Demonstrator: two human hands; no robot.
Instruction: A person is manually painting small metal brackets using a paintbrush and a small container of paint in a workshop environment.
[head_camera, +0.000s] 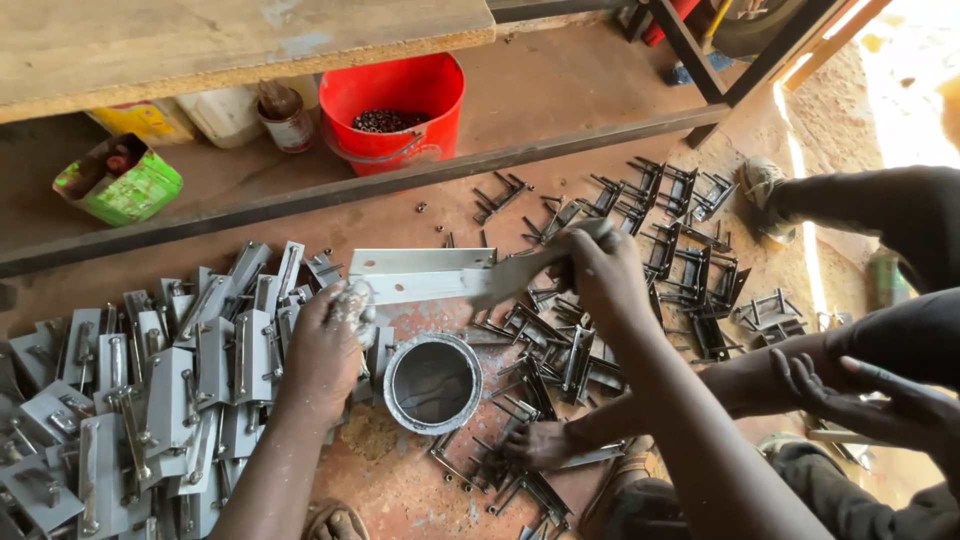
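Right hand (600, 275) brushes the angle bracket (420, 275) (left hand (325, 345) steadying).

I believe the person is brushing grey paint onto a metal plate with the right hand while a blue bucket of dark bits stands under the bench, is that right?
Not quite: the bucket under the bench is red, not blue, as the head view shows. The rest holds: the right hand holds the brush against the grey metal plate, and dark bits lie in the bucket.

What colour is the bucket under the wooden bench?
The bucket is bright red, with dark small pieces inside. It shows best in the head view, the only one here.
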